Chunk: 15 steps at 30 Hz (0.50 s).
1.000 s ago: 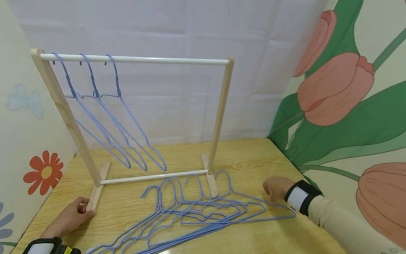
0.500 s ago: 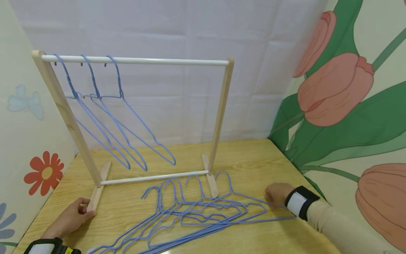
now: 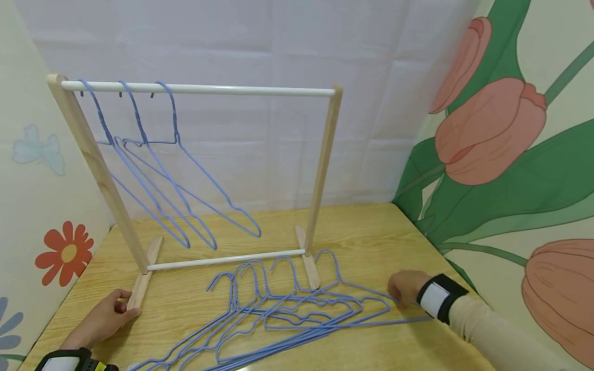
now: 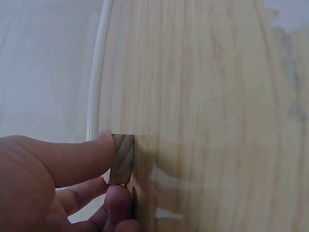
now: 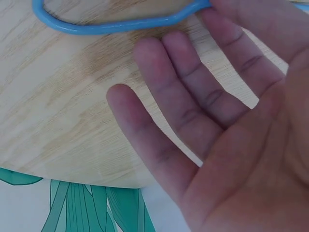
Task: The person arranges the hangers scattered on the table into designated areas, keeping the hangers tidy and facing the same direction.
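The step in hand is judged to be the lifting of a blue wire hanger (image 5: 106, 29) from the loose pile of hangers (image 3: 287, 343) while the wooden garment rack (image 3: 321, 170) is steadied. In the head view the hanger lies right of the frame's lower centre, on the table (image 3: 371, 237), its right end partly covered by the right hand (image 3: 409, 288). In the right wrist view its wire seems to be pinched between thumb and forefinger at the top edge, though the contact is partly hidden; the other three fingers are loosely extended. At the lower left of the head view, the front end of the rack's left foot (image 3: 139, 293) is gripped between thumb and fingers by the left hand (image 3: 104, 317).

The hanger is best raised slowly and eased toward the right, as its left part is crossed by neighbouring wires and could snag. The foot should be held down gently, so that the three hung hangers (image 3: 175, 123) are not set swinging.

The pinched hanger is formed of slim, rounded wire with a slight sheen, with a curved hook, sloping shoulders and a straight lower bar; its end is bent smoothly.
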Motion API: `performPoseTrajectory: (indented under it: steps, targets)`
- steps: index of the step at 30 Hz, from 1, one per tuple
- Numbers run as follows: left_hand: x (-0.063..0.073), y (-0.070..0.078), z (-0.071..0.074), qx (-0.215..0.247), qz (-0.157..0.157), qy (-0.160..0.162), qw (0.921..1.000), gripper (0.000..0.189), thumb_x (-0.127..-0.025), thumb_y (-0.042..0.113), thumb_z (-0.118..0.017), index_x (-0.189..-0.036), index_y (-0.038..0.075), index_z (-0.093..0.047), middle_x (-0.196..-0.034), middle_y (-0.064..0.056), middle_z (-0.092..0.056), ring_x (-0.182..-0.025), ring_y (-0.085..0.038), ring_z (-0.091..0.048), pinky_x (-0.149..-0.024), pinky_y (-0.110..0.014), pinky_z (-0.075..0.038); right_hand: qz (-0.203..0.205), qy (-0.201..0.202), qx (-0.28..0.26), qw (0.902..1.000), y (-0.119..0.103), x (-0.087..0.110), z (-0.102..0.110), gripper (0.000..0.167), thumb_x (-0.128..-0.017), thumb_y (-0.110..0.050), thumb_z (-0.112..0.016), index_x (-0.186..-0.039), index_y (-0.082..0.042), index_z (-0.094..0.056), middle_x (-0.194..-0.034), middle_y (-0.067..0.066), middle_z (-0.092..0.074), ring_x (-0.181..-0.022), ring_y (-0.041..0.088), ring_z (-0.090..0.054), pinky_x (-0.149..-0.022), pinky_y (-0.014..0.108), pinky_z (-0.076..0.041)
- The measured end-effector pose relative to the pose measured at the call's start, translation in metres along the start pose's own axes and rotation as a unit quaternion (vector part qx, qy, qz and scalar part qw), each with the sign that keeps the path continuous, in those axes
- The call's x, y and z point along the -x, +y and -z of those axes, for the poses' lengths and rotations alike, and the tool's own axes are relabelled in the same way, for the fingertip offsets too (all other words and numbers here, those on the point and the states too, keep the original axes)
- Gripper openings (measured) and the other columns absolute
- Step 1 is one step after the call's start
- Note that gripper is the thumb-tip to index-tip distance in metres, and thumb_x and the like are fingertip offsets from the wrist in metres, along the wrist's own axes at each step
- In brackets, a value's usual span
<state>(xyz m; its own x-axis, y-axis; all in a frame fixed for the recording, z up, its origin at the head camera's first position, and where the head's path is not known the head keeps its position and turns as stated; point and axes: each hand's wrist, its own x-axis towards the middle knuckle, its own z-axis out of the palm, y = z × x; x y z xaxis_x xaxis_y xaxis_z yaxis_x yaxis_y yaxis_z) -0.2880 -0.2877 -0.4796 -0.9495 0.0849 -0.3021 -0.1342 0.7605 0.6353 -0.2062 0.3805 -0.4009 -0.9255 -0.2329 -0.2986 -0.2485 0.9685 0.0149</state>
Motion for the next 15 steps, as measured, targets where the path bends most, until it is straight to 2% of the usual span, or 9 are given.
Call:
performPoseTrajectory:
  steps: [9,11,15]
  targets:
    - [-0.0005,-0.0012,-0.0008,0.000,0.000,0.003,1.0000,0.059,-0.099,0.024,-0.068,-0.129,-0.017,-0.038,-0.095,-0.019,-0.050,-0.089,-0.028,-0.051,-0.074,-0.037,-0.041,0.075,-0.016,-0.079,0.9940,0.0087,0.0022,0.0009,0.036,-0.062,0.007,-0.076,-0.061,-0.016,-0.049,-0.062,-0.016,-0.041,-0.057,0.001,-0.035,-0.054,0.022,-0.032]
    - [-0.0009,-0.0017,-0.0011,0.003,0.000,0.003,1.0000,0.058,-0.099,0.023,-0.068,-0.129,-0.017,-0.038,-0.095,-0.019,-0.050,-0.088,-0.028,-0.051,-0.073,-0.036,-0.041,0.067,-0.029,-0.098,0.9925,0.0080,0.0032,0.0048,0.033,-0.064,0.007,-0.076,-0.062,-0.014,-0.050,-0.063,-0.015,-0.043,-0.058,0.002,-0.036,-0.056,0.022,-0.033]
    - [-0.0016,-0.0023,-0.0019,0.007,-0.002,0.005,1.0000,0.058,-0.099,0.022,-0.068,-0.129,-0.017,-0.038,-0.095,-0.018,-0.050,-0.088,-0.028,-0.051,-0.072,-0.036,-0.040,0.020,-0.071,-0.142,0.9870,0.0093,0.0025,0.0063,0.029,-0.066,0.007,-0.071,-0.066,-0.015,-0.052,-0.064,-0.011,-0.047,-0.058,0.004,-0.041,-0.056,0.021,-0.034]
